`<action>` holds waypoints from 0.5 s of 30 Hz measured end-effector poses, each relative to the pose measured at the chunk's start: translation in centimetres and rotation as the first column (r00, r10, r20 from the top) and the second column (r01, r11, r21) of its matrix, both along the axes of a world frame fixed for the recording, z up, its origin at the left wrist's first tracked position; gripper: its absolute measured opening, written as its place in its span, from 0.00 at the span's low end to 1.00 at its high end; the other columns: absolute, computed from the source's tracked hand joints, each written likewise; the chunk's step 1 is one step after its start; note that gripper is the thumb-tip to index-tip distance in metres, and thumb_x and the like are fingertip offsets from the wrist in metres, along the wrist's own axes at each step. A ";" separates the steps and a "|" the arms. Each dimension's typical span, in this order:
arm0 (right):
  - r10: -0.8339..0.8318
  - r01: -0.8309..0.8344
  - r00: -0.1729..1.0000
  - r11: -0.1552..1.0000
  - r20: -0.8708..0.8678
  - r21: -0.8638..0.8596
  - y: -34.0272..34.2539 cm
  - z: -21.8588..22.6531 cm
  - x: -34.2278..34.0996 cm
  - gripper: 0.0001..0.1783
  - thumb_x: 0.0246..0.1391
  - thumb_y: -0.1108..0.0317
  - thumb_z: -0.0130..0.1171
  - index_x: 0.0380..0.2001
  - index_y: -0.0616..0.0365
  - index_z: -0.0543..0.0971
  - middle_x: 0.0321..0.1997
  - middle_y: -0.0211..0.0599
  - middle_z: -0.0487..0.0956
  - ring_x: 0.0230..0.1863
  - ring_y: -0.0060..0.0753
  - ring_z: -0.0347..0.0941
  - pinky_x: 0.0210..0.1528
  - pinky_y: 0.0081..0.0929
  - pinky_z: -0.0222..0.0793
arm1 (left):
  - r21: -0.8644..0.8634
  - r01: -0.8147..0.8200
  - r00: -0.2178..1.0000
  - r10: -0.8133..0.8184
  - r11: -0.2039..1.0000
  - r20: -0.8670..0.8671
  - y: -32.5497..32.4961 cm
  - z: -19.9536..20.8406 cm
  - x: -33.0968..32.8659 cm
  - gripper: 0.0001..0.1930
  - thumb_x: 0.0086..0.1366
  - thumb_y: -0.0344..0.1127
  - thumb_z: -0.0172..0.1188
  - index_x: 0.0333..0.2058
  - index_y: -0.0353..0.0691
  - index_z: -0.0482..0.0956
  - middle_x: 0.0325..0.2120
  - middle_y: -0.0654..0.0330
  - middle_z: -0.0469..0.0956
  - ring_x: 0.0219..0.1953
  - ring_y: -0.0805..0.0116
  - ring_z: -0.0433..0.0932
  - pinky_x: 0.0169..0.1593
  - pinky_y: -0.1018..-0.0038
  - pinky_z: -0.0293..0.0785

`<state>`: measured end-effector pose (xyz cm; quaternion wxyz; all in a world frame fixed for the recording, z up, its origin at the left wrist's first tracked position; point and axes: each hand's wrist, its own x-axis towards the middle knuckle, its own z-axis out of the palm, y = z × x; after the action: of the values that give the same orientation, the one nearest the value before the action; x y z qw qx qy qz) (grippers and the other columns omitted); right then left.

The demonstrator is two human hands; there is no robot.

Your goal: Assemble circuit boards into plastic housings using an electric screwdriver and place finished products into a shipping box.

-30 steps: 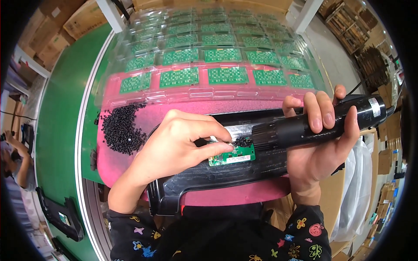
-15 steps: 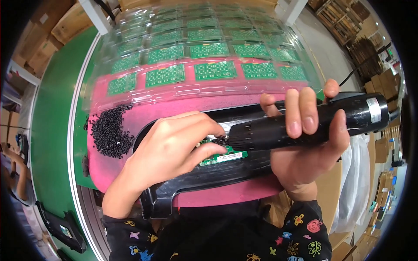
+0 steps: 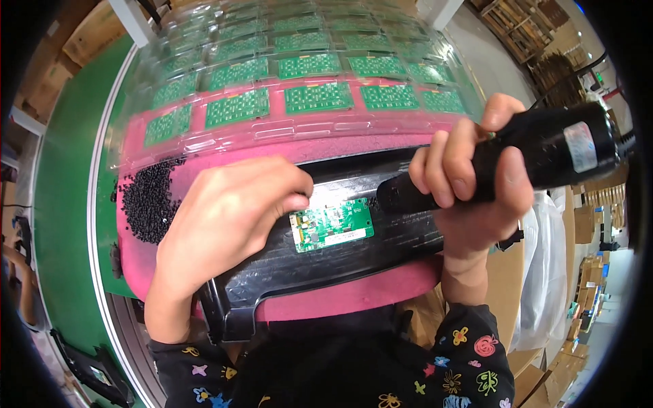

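My right hand point(image 3: 469, 170) is wrapped round a black electric screwdriver point(image 3: 544, 149), which lies nearly level with its tip end toward the left. A green circuit board point(image 3: 333, 226) with a white label strip lies on a long black plastic housing point(image 3: 326, 268). The screwdriver's tip end is close to the board's right edge; I cannot tell whether it touches. My left hand point(image 3: 228, 214) is closed in a pinch by the board's upper left corner, over the housing. What its fingertips hold, if anything, is hidden.
A pile of small black screws point(image 3: 149, 204) lies at the left on the pink mat point(image 3: 354, 294). Clear plastic trays point(image 3: 272, 129) of green boards cover the far side. A green belt point(image 3: 71, 163) runs along the left, with another black housing point(image 3: 102, 370) there. A cardboard box point(image 3: 503, 279) stands right.
My left hand has moved left, off the board's middle, and its fingers have drawn together. The screwdriver has shifted right and tilted, uncovering the board.
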<state>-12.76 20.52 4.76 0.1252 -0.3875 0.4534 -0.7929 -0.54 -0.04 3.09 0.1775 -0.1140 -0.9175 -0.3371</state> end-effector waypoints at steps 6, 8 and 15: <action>-0.095 0.092 0.995 0.987 0.020 0.134 -1.2 -0.6 0.5 0.17 0.61 0.55 0.51 0.45 0.52 0.63 0.15 0.26 0.62 0.13 0.20 0.55 0.21 0.25 0.58 | -0.044 0.218 0.952 -0.203 0.975 0.230 -0.7 -0.2 0.7 0.07 0.53 0.29 0.67 0.31 0.38 0.81 0.24 0.59 0.81 0.29 0.59 0.81 0.32 0.66 0.76; -0.099 0.095 0.995 0.984 0.019 0.149 -1.5 -0.7 0.6 0.17 0.61 0.55 0.51 0.45 0.52 0.63 0.15 0.26 0.62 0.13 0.20 0.55 0.21 0.25 0.58 | -0.060 0.237 0.945 -0.216 0.970 0.245 -0.8 -0.2 0.8 0.07 0.53 0.30 0.67 0.32 0.39 0.82 0.23 0.61 0.81 0.29 0.60 0.81 0.32 0.66 0.76; -0.144 0.138 0.989 0.975 0.022 0.172 -1.9 -0.8 0.5 0.16 0.61 0.56 0.50 0.44 0.52 0.63 0.15 0.26 0.62 0.14 0.19 0.55 0.21 0.25 0.57 | -0.092 0.159 0.946 -0.125 0.983 0.299 -0.7 -0.4 1.3 0.02 0.52 0.26 0.63 0.26 0.40 0.79 0.19 0.55 0.79 0.25 0.52 0.79 0.25 0.62 0.72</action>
<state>-12.21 18.63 3.94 0.1091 -0.3287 0.5433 -0.7648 0.74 -0.71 2.72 0.0084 -0.1385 -0.9409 -0.3090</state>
